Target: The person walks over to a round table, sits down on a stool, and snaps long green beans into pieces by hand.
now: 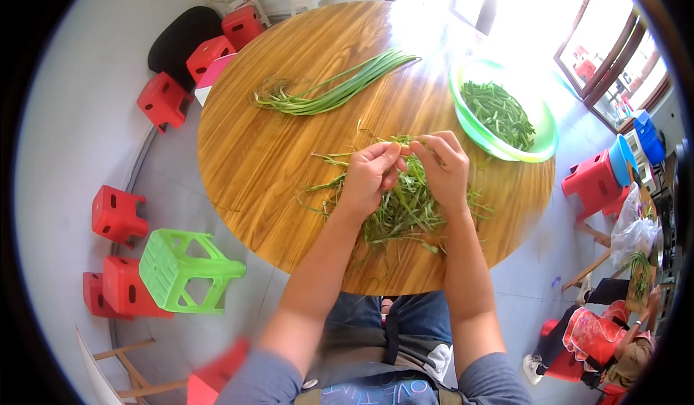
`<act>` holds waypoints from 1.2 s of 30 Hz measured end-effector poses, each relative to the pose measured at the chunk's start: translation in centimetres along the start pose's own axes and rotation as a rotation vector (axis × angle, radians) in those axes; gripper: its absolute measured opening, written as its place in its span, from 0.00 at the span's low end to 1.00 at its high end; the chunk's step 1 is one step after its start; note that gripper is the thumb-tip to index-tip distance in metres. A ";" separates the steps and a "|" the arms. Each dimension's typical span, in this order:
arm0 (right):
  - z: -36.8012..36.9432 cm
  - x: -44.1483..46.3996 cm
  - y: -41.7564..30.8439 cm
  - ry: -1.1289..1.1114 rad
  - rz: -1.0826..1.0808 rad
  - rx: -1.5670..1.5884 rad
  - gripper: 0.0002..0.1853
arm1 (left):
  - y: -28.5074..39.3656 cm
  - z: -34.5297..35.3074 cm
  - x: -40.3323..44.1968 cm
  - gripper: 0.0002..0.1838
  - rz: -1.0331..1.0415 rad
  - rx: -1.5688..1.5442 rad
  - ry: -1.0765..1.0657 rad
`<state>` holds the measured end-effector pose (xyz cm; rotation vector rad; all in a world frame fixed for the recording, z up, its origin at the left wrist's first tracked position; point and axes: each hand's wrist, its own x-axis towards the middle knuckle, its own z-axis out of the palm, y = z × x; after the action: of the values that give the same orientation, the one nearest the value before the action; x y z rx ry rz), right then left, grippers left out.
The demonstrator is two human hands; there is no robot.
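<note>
My left hand (374,174) and my right hand (443,166) are close together above a heap of green plant scraps (408,206). Thumbs and fingers on both sides are pinched at a small yellow-green plant piece (402,145), mostly covered by the fingertips. The heap is loose, with thin leaves and stems spreading onto the wooden table. Beyond my left hand lies a bundle of long green stalks (340,94) with wispy root ends at the left. A pale green basin (497,148) to the right of my right hand holds many short cut green pieces (499,112).
The round wooden table (253,166) fills the middle. Red stools (119,213) and a green stool (177,271) stand on the left floor. At right are a blue basin (620,159) on a red stool and a seated person (596,336) with green stalks. Glass doors (614,58) are behind.
</note>
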<state>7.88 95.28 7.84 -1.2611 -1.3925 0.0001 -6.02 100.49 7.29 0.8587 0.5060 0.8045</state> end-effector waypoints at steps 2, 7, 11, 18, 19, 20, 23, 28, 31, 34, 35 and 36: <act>0.5 -0.2 0.6 0.011 0.033 0.012 0.03 | 0.0 -0.4 0.1 0.12 0.012 -0.108 -0.025; -0.6 -0.3 2.1 -0.042 0.607 0.858 0.05 | 0.2 -1.4 0.5 0.13 0.056 -0.321 -0.092; -0.9 0.6 0.4 0.162 0.774 1.334 0.12 | 0.3 -0.7 0.5 0.15 0.038 -0.177 -0.078; -1.0 0.3 1.3 0.008 0.784 1.244 0.11 | 0.1 0.0 0.1 0.16 0.070 0.068 -0.112; -0.8 0.1 1.3 -0.007 0.737 1.148 0.10 | 0.0 0.1 0.2 0.16 0.090 0.134 -0.108; -0.6 -0.1 1.3 -0.022 0.689 1.051 0.09 | 0.0 0.2 0.2 0.16 0.095 0.168 -0.101; -0.1 -0.1 0.4 -0.051 0.524 0.613 0.09 | -0.1 0.3 0.2 0.15 0.110 0.229 -0.091; 0.1 -0.2 0.1 -0.112 0.436 0.357 0.05 | -0.7 0.1 0.5 0.14 0.159 0.301 -0.014; 0.0 -0.3 -0.3 -0.270 0.294 0.262 0.05 | -0.8 0.3 0.8 0.12 0.194 0.062 0.145; -0.3 -0.2 -1.5 -0.499 0.387 0.332 0.07 | -0.1 -0.9 1.2 0.11 0.201 -0.139 0.221; -0.6 0.0 -1.8 -0.579 0.473 0.323 0.07 | 0.1 -1.3 1.2 0.12 0.173 -0.198 0.223; -0.7 0.1 -2.0 -0.658 0.558 0.313 0.07 | 0.1 -1.5 1.2 0.12 0.167 -0.214 0.187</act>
<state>7.09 94.05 9.44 -1.3975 -1.4477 1.0562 -6.36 102.18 6.47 0.6367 0.5056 1.0787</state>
